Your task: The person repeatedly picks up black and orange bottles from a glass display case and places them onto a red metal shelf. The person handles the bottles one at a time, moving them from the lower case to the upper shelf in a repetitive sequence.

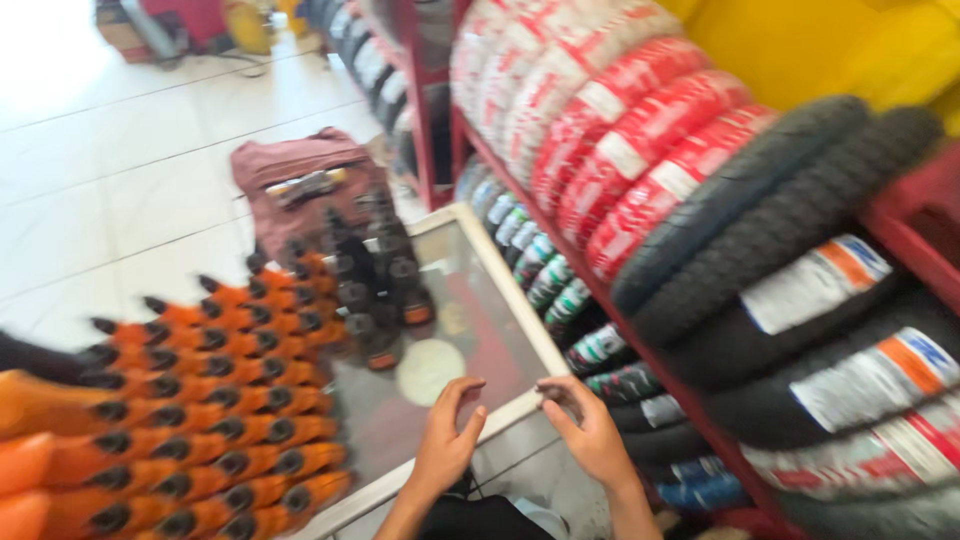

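My left hand (pixel 446 436) hovers with fingers spread over the near corner of a glass-topped counter (pixel 497 300); it holds nothing. My right hand (pixel 587 425) rests its fingertips on the counter's pale frame at that same corner, fingers curled, holding nothing that I can make out. Rows of orange bottles with black caps (pixel 215 400) crowd the counter top to the left of my hands. Several dark bottles (pixel 372 275) stand further back on the glass.
A red rack (pixel 655 355) to the right holds black tyres (pixel 790 230) with paper labels and tyres in red-and-white wrap (pixel 610 120). A maroon bag (pixel 300 180) sits on the white tiled floor (pixel 120 170) beyond the counter. The frame is motion-blurred.
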